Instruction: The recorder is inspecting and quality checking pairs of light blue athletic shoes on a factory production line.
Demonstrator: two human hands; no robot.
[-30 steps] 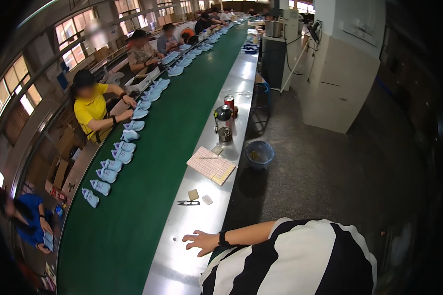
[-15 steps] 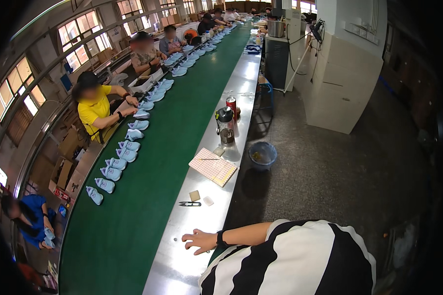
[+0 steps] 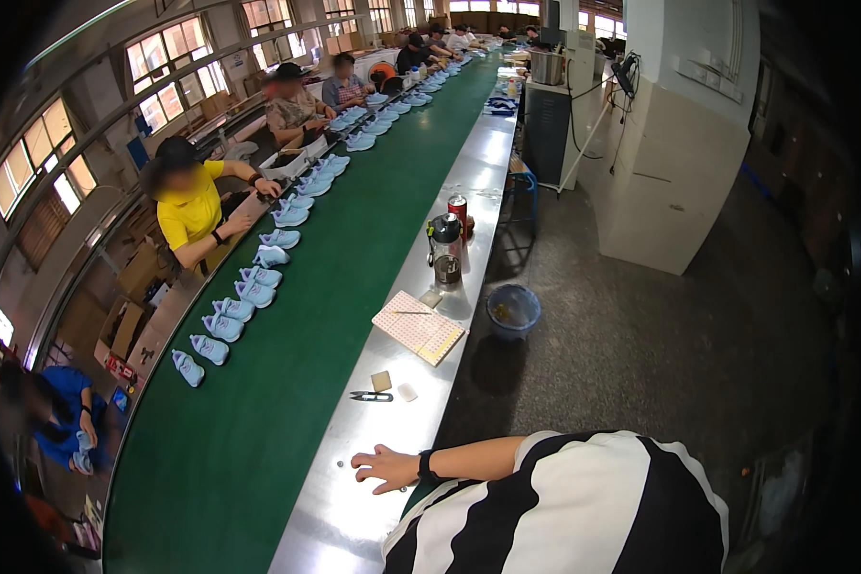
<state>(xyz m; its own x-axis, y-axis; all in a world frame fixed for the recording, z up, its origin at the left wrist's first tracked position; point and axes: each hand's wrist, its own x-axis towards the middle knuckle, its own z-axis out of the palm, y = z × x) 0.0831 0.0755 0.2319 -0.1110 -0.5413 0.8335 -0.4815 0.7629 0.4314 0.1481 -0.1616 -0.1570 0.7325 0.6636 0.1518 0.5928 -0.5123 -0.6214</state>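
Note:
My right hand (image 3: pixel 387 469) rests palm down on the shiny metal ledge (image 3: pixel 330 512). Its fingers are spread and slightly bent, and it holds nothing. A dark band circles the wrist. Lying farther up the ledge are black thread snips (image 3: pixel 371 396), a beige square block (image 3: pixel 381 382) and a small whitish piece (image 3: pixel 408 392), all apart from the hand. Beyond them lies a printed sheet pad (image 3: pixel 418 330) with a pencil (image 3: pixel 411 313) across it. My left hand is out of the picture.
Along the ledge stand a dark-lidded clear bottle (image 3: pixel 446 251) and a red can (image 3: pixel 458 212). The green conveyor belt (image 3: pixel 258 430) carries pale blue shoes (image 3: pixel 224 327) along its far side, where several people work. A bin (image 3: pixel 513 311) sits on the floor near a pillar (image 3: pixel 665 182).
The view has shifted slightly. The row of shoes appears a little higher up. The person in yellow has drawn one hand back from the shoes. My right hand stays at its spot.

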